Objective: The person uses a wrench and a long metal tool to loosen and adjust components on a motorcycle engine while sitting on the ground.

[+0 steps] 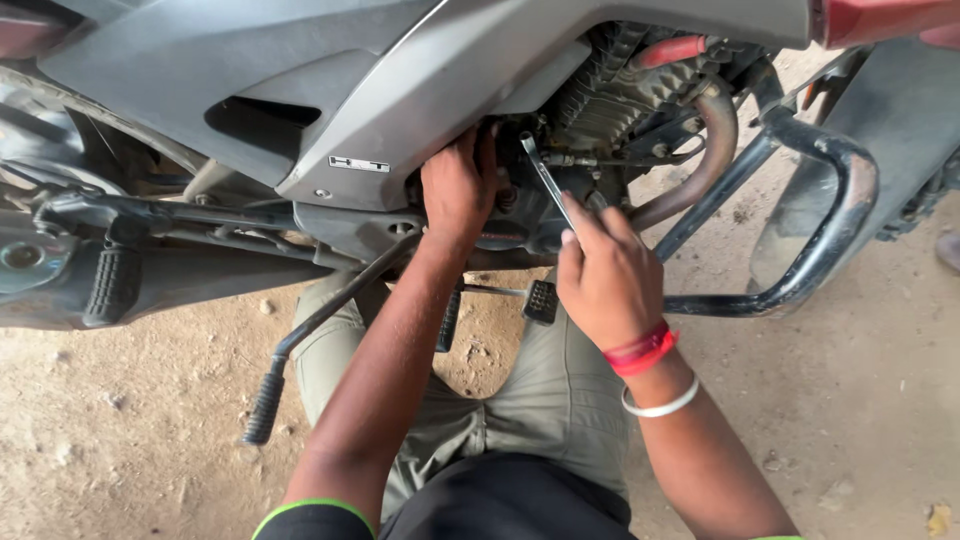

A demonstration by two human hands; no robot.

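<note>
I look down at the side of a grey motorcycle (300, 90). My right hand (605, 275) grips a metal spanner (545, 175) whose open end sits on a fitting of the engine (600, 95). My left hand (458, 185) reaches under the grey side panel and presses against the engine case; its fingertips are hidden behind the panel. A red thread band and a silver bangle circle my right wrist.
A black crash guard bar (830, 215) curves out at the right beside the exhaust pipe (715, 140). A kick lever with rubber end (268, 400) and a foot peg (115, 285) stick out at the left. A second foot peg (541, 300) sits by my knees. Sandy ground lies below.
</note>
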